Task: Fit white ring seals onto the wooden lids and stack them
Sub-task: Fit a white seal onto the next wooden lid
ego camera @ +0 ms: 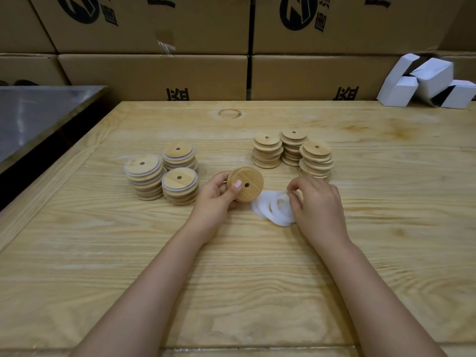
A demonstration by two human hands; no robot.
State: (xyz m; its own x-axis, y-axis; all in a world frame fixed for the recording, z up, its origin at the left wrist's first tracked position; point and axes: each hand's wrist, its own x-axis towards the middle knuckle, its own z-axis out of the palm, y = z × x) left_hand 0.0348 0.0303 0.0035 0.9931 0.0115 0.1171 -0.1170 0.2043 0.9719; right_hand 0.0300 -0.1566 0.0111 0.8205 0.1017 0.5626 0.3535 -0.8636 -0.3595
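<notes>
Centrally, round wooden lid (245, 184) with small hole, tilted, bare-rimmed

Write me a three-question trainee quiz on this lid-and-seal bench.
1. True or false: the left hand holds a single wooden lid in its grip.
2. Where do the loose white ring seals lie? A) on the table, at the fingertips of the right hand; B) on the floor; C) in the left hand.
3. How many sealed stacks, showing white between their lids, stand to the left of the held lid?
Key: 1 true; 2 A; 3 three.
</notes>
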